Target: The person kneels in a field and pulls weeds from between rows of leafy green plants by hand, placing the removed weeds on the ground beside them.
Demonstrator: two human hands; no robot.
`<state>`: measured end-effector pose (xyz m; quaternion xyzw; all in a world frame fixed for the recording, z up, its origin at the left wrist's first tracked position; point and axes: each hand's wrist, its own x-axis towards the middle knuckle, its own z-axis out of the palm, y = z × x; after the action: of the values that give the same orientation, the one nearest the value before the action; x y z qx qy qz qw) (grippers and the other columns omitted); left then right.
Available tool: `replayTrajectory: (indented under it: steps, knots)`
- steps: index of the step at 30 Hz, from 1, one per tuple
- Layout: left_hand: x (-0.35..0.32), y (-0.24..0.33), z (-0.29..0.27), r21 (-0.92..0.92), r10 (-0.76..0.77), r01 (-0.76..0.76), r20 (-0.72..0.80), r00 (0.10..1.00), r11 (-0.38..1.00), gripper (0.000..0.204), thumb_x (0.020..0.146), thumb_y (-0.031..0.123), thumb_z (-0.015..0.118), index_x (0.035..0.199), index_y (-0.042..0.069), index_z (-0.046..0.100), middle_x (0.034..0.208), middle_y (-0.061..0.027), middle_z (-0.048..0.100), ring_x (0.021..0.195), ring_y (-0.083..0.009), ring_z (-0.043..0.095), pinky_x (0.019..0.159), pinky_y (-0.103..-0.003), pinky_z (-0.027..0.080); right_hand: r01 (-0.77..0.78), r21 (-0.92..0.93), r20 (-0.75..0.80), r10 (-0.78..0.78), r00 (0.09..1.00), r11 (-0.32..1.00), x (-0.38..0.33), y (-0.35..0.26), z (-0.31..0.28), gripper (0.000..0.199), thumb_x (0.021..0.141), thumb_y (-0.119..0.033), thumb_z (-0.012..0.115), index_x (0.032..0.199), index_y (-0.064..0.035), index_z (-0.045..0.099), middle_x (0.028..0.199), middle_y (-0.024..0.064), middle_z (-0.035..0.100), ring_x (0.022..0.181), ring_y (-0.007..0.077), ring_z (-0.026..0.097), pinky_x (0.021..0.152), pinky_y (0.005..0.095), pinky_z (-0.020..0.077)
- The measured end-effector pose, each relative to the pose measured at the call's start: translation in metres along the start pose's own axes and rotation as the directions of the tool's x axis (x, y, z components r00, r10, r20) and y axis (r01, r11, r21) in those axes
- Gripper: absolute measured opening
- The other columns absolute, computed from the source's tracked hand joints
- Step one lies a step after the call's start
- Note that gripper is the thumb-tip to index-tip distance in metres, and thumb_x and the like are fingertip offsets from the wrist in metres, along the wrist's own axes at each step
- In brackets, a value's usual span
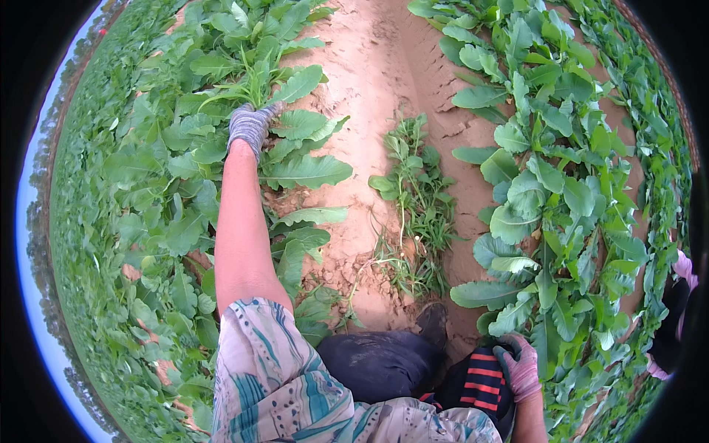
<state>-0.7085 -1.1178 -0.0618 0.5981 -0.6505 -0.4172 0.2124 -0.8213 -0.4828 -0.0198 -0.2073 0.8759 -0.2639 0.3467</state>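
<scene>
My left hand (252,127), in a grey knitted glove, reaches far forward into the left row of leafy green plants (310,171). Its fingers are closed round the base of a tuft of narrow-bladed grass (256,83), partly hidden by the broad leaves. My right hand (519,365) wears a pink and grey glove. It rests on my right knee, against red-and-black striped cloth (484,378), with its fingers laid over the knee and nothing seen in them.
A pile of pulled weeds (417,199) lies on the bare sandy furrow (351,111) between the rows. Another leafy row (543,177) runs along the right. My dark shoe (432,323) stands below the weeds. Part of another person (670,317) in dark clothing shows at the right edge.
</scene>
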Motion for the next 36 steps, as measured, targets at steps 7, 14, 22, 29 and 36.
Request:
replayTrajectory:
  steps: [7,14,22,29,36]
  knots:
    - [0.054,0.017,0.020,0.581,0.046,-0.022,-0.027,0.999,0.814,0.074,0.074,0.047,0.075,0.128,0.000,0.056,0.128,-0.0220,0.057,0.115,-0.0352,0.058,0.097,-0.039,0.046,-0.035,0.021,0.015,0.035,0.999,0.999,0.000,-0.004,-0.001,0.025,0.075,-0.013,0.071,0.095,0.0020,0.067,0.099,0.0166,0.066,0.096,0.0290,0.062,0.090,0.0346,0.0465]
    - [0.070,0.014,0.015,0.526,0.013,-0.105,0.175,0.984,0.844,0.083,0.079,0.048,0.069,0.143,0.005,0.038,0.142,-0.0189,0.045,0.129,-0.0340,0.046,0.108,-0.038,0.037,-0.045,0.031,0.005,0.045,0.999,0.998,0.001,0.002,0.000,0.026,0.074,-0.010,0.073,0.097,0.0006,0.067,0.099,0.0161,0.066,0.095,0.0303,0.063,0.087,0.0354,0.0483]
    - [0.039,-0.009,0.016,0.474,0.192,-0.146,-0.050,0.980,0.868,0.056,0.091,0.045,0.050,0.128,0.003,0.055,0.132,-0.0217,0.053,0.120,-0.0392,0.051,0.102,-0.041,0.040,-0.172,0.275,0.067,0.160,0.985,0.946,0.000,0.010,0.007,0.025,0.079,-0.003,0.068,0.102,0.0075,0.063,0.102,0.0136,0.064,0.095,0.0207,0.061,0.089,0.0313,0.0464]
    - [-0.056,0.007,0.003,-0.612,0.096,-0.168,-0.149,0.984,0.773,0.032,0.095,0.022,0.057,0.112,-0.006,0.059,0.104,-0.0143,0.066,0.092,-0.0212,0.059,0.085,-0.030,0.046,-0.178,0.286,0.070,0.165,0.984,0.942,-0.002,0.015,0.008,0.025,0.084,-0.002,0.065,0.108,0.0056,0.061,0.099,0.0114,0.067,0.092,0.0179,0.062,0.088,0.0300,0.0469]
    - [-0.172,0.013,-0.046,0.241,0.298,-0.460,0.498,0.814,0.855,0.059,0.086,0.039,0.063,0.129,0.001,0.052,0.117,-0.0221,0.062,0.108,-0.0355,0.060,0.096,-0.038,0.045,-0.158,0.236,0.072,0.145,0.987,0.959,-0.002,0.023,0.008,0.027,0.084,-0.007,0.067,0.108,0.0047,0.063,0.101,0.0120,0.067,0.094,0.0189,0.062,0.089,0.0306,0.0465]
